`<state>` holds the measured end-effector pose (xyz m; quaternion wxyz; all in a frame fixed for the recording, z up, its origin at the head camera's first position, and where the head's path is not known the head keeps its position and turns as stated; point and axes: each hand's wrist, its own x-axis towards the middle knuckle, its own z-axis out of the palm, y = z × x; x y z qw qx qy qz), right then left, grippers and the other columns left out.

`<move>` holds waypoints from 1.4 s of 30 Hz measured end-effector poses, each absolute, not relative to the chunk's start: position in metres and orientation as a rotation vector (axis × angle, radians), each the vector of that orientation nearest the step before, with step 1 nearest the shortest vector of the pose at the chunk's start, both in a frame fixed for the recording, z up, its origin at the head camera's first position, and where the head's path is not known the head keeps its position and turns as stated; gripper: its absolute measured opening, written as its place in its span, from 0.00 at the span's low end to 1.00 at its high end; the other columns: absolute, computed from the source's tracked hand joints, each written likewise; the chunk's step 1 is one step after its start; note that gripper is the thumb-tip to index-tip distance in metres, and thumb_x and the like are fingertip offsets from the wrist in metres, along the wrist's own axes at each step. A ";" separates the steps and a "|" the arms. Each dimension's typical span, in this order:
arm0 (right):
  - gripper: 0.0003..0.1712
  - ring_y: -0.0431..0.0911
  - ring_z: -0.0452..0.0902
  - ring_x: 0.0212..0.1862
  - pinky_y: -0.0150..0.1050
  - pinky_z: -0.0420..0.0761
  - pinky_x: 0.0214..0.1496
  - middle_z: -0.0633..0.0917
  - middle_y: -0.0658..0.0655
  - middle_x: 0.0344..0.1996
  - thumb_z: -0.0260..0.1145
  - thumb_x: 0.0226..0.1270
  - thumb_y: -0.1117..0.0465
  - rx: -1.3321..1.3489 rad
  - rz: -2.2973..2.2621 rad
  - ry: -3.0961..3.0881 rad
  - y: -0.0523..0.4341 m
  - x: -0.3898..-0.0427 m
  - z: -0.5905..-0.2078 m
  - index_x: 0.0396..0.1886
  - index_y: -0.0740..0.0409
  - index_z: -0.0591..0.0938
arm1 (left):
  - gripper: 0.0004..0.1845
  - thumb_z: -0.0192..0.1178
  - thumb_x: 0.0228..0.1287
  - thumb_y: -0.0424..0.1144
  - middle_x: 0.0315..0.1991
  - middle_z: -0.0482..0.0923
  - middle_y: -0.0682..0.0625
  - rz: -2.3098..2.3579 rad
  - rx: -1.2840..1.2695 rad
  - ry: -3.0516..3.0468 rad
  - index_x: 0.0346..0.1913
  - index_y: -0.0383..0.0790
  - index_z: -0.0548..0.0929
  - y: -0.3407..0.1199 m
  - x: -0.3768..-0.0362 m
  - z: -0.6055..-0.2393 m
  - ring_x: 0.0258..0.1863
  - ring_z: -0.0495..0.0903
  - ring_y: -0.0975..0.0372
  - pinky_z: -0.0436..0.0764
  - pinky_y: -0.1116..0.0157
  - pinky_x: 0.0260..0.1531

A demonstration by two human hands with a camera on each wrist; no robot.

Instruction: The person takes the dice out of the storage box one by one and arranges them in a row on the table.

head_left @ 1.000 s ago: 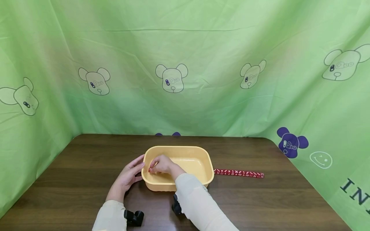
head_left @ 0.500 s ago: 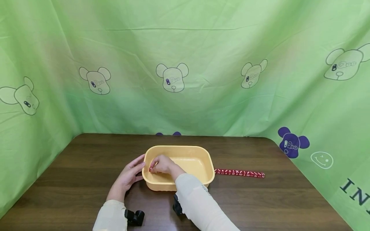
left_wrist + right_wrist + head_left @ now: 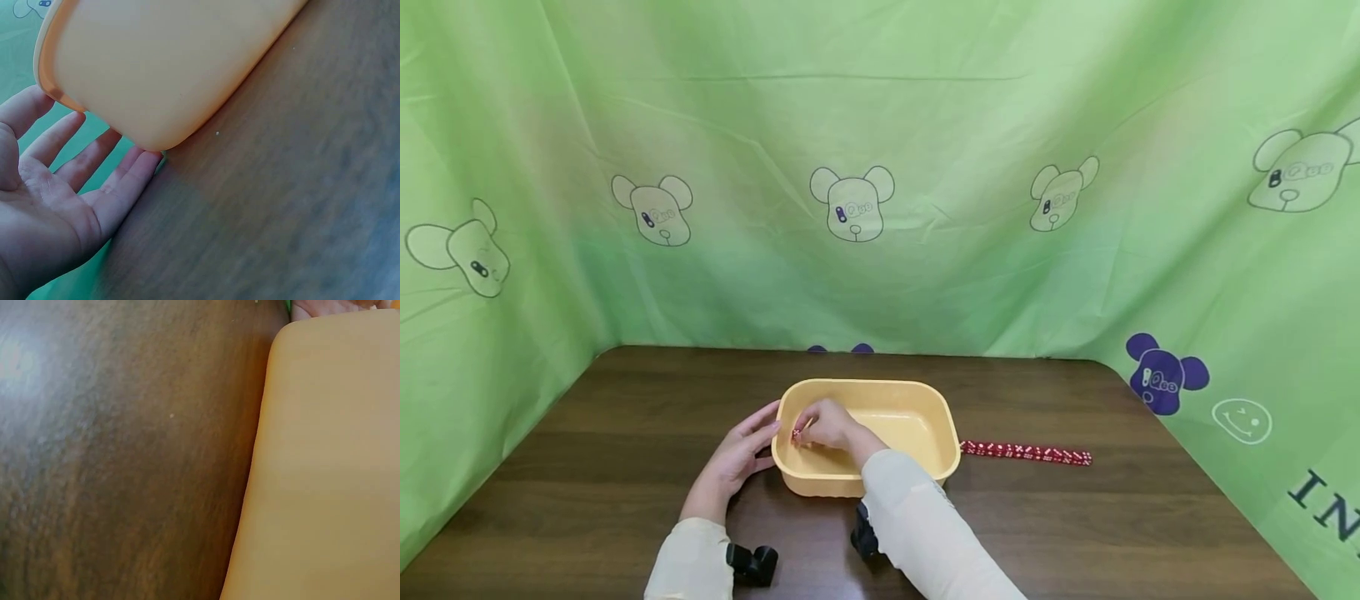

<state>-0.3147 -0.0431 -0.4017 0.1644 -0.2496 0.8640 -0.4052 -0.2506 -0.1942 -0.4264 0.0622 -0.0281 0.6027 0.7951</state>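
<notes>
A yellow plastic tub stands on the dark wooden table. My left hand lies flat against the tub's left end, fingers straight; the left wrist view shows those fingers touching the tub wall. My right hand reaches inside the tub at its left side and pinches a small red die between its fingertips. In the right wrist view only the tub's outer wall and the table appear.
A straight row of red dice lies on the table just right of the tub. Green cloth with bear prints walls in the back and both sides. Black wrist camera mounts sit near the front edge.
Hardly anything differs: both hands stay at the tub, the right still pinching the die. Only the head view has shifted slightly.
</notes>
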 end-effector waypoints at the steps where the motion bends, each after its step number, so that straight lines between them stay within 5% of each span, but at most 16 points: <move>1: 0.02 0.38 0.64 0.13 0.27 0.63 0.14 0.73 0.49 0.10 0.65 0.47 0.70 -0.702 -1.170 2.454 -0.043 -0.315 -0.402 0.24 0.63 0.81 | 0.27 0.51 0.60 0.36 0.57 0.62 0.39 2.403 -0.095 1.818 0.63 0.41 0.59 -0.194 -0.251 -0.427 0.46 0.70 0.54 0.73 0.56 0.39; 21: 0.04 0.37 0.71 0.24 0.30 0.72 0.25 0.82 0.55 0.24 0.63 0.51 0.70 -0.831 -1.321 2.411 -0.019 -0.323 -0.380 0.28 0.68 0.81 | 0.27 0.51 0.60 0.37 0.59 0.60 0.40 2.394 -0.114 1.838 0.63 0.42 0.60 -0.193 -0.248 -0.430 0.50 0.68 0.52 0.72 0.56 0.40; 42: 0.06 0.46 0.74 0.29 0.47 0.74 0.36 0.81 0.63 0.28 0.61 0.53 0.71 -0.844 -1.452 2.433 0.044 -0.329 -0.335 0.29 0.71 0.79 | 0.26 0.51 0.60 0.37 0.58 0.61 0.39 2.380 -0.119 1.881 0.63 0.42 0.61 -0.193 -0.247 -0.430 0.48 0.69 0.54 0.72 0.56 0.40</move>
